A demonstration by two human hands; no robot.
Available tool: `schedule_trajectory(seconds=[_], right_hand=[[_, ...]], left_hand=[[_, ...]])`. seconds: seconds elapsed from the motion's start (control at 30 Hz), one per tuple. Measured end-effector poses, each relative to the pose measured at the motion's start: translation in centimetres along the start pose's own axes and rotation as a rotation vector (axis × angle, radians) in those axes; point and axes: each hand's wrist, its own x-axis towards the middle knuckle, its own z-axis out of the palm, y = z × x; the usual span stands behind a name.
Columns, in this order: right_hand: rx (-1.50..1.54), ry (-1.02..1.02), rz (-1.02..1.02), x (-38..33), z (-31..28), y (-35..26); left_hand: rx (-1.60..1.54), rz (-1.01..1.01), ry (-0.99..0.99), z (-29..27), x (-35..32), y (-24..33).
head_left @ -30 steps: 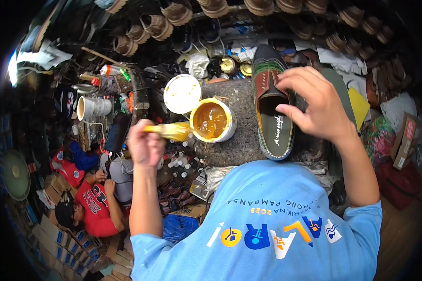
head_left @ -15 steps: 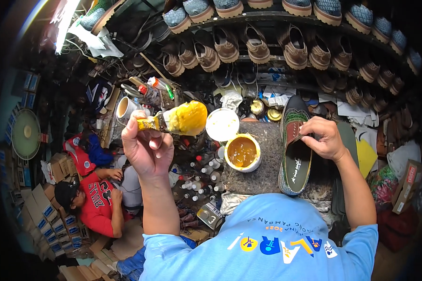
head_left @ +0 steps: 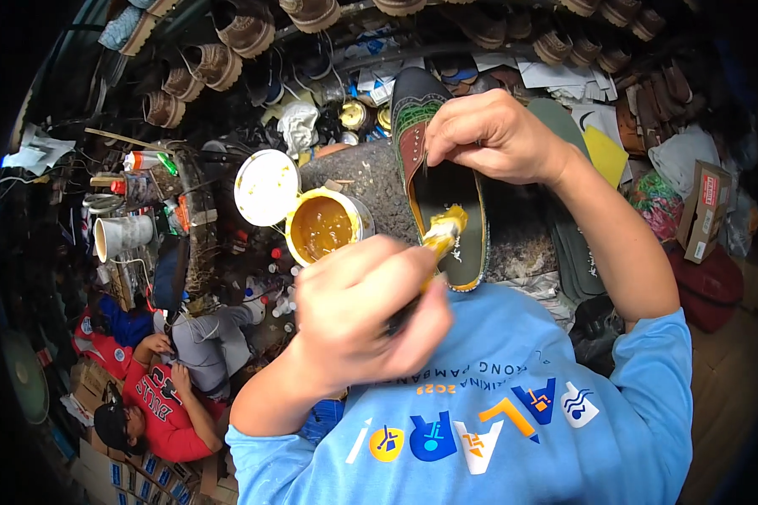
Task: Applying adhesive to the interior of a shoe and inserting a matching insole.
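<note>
My left hand (head_left: 366,307) is closed around the handle of a brush (head_left: 445,227) whose bristles are coated in yellow glue. Its tip is over the heel end of a shoe (head_left: 410,156), near the dark insole; whether it touches cannot be told. The shoe has a black toe, green weave and brown lacing panel, and lies toe away from me. Pinched fingers of my right hand (head_left: 497,135) are at the shoe's opening, gripping its upper edge. Left of the shoe stands a white tub (head_left: 364,220) of amber glue, with a white lid (head_left: 267,187) beside it.
Dark flat soles (head_left: 577,252) lie right of the shoe. Brown shoes (head_left: 219,66) line the rack at the back. A white cup (head_left: 122,236) and bottles crowd the left. A person in a red shirt (head_left: 156,408) sits at lower left.
My left hand has brought the glue-covered brush down and right, from beside the tub to the shoe's heel end. The whole view has shifted, and my right hand stays at the shoe.
</note>
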Motion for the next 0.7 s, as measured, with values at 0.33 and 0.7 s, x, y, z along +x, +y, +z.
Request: schedule_trajectory(seconds=[0.33, 0.7], right_hand=[[0.07, -0.092, 0.012, 0.1, -1.5, 1.2], [0.092, -0.095, 0.045, 0.4, -1.4, 0.9]], left_hand=[[-0.176, -0.046, 0.015, 4.0, 1.1, -3.1], [-0.168, -0.148, -0.06, 4.3, 2.2, -5.1]])
